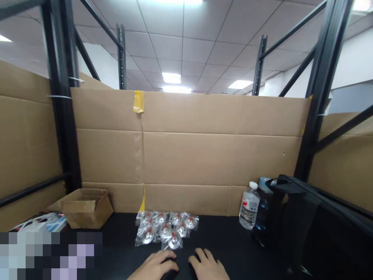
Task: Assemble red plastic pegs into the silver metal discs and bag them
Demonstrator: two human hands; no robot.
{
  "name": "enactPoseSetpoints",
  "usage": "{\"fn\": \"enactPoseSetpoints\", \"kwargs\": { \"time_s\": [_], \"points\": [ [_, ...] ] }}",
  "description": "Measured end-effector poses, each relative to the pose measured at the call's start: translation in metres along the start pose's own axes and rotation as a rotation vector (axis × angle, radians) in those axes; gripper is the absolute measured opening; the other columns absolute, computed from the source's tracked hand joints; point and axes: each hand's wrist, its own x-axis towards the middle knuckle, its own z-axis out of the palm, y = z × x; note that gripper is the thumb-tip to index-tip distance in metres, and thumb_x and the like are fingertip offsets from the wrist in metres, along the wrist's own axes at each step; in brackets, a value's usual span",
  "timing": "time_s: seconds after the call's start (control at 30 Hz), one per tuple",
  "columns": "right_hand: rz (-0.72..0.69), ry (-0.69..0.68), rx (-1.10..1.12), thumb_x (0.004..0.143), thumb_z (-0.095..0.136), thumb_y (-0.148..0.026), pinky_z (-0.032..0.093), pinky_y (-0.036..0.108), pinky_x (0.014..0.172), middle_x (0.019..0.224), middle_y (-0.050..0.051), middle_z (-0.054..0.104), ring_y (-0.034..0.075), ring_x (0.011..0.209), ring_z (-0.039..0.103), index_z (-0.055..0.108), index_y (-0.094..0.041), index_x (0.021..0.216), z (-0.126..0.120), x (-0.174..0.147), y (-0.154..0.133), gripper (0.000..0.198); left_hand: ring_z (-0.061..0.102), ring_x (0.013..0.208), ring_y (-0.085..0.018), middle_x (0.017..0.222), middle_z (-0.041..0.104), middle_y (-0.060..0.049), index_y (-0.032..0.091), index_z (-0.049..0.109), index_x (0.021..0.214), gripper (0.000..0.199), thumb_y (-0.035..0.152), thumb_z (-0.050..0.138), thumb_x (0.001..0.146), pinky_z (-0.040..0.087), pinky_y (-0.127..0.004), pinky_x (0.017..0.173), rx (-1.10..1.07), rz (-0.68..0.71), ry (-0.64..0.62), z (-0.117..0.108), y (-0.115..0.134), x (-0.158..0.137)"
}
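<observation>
At the bottom of the view, my left hand (159, 266) rests palm down, low over the black tabletop (221, 235), with its thumb and fingers apart. Beside it, a short gap away, my right hand (207, 267) lies palm down with its fingers spread. Neither hand shows anything in its grasp, though the undersides are hidden. Just beyond the fingertips is a cluster of several clear plastic bags (165, 230), each with a round silvery piece marked with red. The nearest bag (175, 240) lies a little in front of my left hand without touching it.
An open cardboard box (84, 212) stands at the left, beside white cables (37, 224). On the right are a clear water bottle (249, 206), a blue-lidded dark bottle (262, 204) and a large black bag (323, 233). A cardboard wall (189, 159) and black rack posts (62, 116) enclose the table.
</observation>
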Motion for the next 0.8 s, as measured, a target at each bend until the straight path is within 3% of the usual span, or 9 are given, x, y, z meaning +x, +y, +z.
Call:
{"fn": "enactPoseSetpoints", "kwargs": {
  "time_s": [0.17, 0.43, 0.6, 0.8],
  "points": [
    [-0.012, -0.027, -0.024, 0.074, 0.07, -0.021, 0.048, 0.074, 0.095, 0.154, 0.01, 0.05, 0.048, 0.141, 0.044, 0.059, -0.042, 0.137, -0.007, -0.001, 0.0, 0.067, 0.048, 0.139, -0.03, 0.15, 0.053, -0.002, 0.042, 0.063, 0.131, 0.043, 0.032, 0.065, 0.089, 0.038, -0.044, 0.118, -0.023, 0.003, -0.005, -0.005, 0.004, -0.005],
    [-0.018, 0.092, -0.055, 0.078, 0.065, -0.029, 0.05, 0.064, 0.097, 0.152, 0.007, 0.053, 0.043, 0.137, 0.049, 0.063, -0.04, 0.131, -0.004, -0.008, -0.001, 0.054, 0.046, 0.139, -0.03, 0.151, 0.051, 0.0, 0.042, 0.061, 0.132, 0.055, 0.023, 0.07, 0.081, 0.036, -0.046, 0.118, -0.004, -0.026, -0.001, -0.004, 0.01, -0.01],
    [-0.081, 0.229, -0.016, 0.084, 0.06, -0.027, 0.053, 0.048, 0.095, 0.139, 0.005, 0.061, 0.034, 0.128, 0.056, 0.069, -0.039, 0.121, -0.001, -0.004, 0.012, 0.04, 0.053, 0.132, -0.029, 0.144, 0.056, -0.003, 0.039, 0.061, 0.132, 0.046, 0.032, 0.067, 0.087, 0.041, -0.045, 0.111, 0.047, 0.06, 0.112, 0.003, 0.011, -0.012],
    [-0.192, 0.24, 0.102, 0.092, 0.054, -0.032, 0.049, 0.041, 0.101, 0.121, 0.011, 0.065, 0.028, 0.112, 0.063, 0.075, -0.027, 0.115, -0.004, 0.015, 0.038, 0.032, 0.058, 0.126, -0.026, 0.134, 0.062, -0.006, 0.031, 0.064, 0.127, 0.034, 0.032, 0.058, 0.094, 0.045, -0.041, 0.107, 0.137, 0.119, 0.133, 0.011, 0.016, -0.006]
  ]
}}
